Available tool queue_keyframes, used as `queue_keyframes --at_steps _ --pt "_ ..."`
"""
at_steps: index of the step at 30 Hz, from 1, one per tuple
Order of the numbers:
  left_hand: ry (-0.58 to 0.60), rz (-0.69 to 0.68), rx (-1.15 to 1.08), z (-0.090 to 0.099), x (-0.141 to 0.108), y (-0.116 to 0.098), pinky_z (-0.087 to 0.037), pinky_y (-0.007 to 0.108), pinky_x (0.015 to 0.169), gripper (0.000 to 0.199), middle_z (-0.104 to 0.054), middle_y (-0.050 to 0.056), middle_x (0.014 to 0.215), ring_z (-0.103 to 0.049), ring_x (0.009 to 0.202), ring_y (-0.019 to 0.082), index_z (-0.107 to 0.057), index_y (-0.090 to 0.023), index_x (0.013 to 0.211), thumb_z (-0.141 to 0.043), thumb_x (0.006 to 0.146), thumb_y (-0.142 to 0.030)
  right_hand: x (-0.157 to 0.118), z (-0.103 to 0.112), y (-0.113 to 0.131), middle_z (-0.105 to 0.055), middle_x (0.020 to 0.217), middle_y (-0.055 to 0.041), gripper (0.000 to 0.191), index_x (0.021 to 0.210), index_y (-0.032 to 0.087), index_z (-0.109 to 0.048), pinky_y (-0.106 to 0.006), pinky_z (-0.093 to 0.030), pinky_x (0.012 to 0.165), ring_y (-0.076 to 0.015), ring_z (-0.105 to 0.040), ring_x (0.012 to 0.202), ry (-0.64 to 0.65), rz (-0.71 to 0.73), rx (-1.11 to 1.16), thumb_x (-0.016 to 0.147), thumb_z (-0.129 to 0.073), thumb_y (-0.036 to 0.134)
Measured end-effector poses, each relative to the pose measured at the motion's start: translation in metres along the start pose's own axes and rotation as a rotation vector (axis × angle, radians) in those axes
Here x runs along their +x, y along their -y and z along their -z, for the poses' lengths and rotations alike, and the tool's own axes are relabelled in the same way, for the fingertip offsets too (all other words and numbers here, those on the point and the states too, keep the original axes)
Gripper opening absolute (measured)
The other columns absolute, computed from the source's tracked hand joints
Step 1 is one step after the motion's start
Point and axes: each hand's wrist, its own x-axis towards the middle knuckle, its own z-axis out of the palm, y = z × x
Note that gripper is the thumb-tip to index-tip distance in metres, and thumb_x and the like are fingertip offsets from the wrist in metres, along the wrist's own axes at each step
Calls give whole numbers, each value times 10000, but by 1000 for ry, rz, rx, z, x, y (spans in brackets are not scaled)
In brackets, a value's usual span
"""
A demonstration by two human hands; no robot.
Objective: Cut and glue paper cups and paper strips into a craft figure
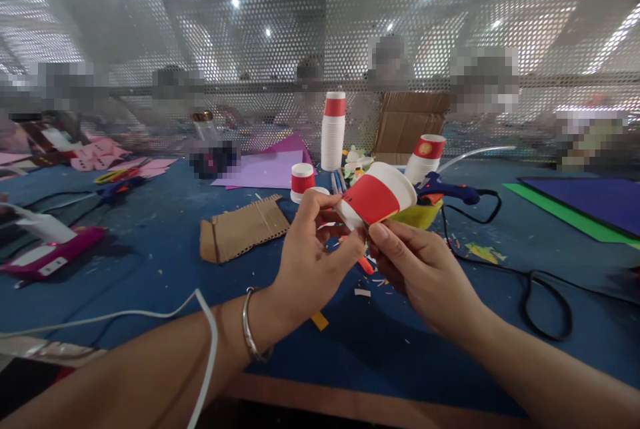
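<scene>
Red-and-white paper cup [376, 197] — likely light, crushable; best held near stiffer base. Left hand [311, 257] grips base, 8 o'clock — right hand [431, 273] pinches underside, 6 o'clock.

Paper cup [379, 197]: white, wide red band around the wall, small dark lettering near the base end. Tipped well over, almost on its side, rolled rim to upper right, base to lower left. Held up off the table, left hand [316, 261] on the base end, right hand [425, 269] at the underside. Thin yellowish strip [389, 217] runs along the cup's lower side, pinched at right fingertips, mostly hidden, full shape unclear
</scene>
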Motion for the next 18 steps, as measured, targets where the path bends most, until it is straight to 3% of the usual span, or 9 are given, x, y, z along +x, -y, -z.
queue_keyframes --at_steps 12,18 --pt "-12 0 -28 -3 -2 -4 -546 261 759 287 -633 11 953 -623 873 135 -511 -223 1019 -715 824 -170 0 1 2 -394 614 32 434 697 196 -547 -220 -255 419 -96 -328 530 -22 26 -34 931 -577 560" --pt "-71 168 -252 -4 3 -5 -550 287 817 333 -660 47 1024 -638 913 145 -550 -195 1074 -733 845 -353 2 2 5 -374 586 43 468 666 205 -503 -226 -227 395 -88 -306 491 -45 48 -63 928 -565 587"
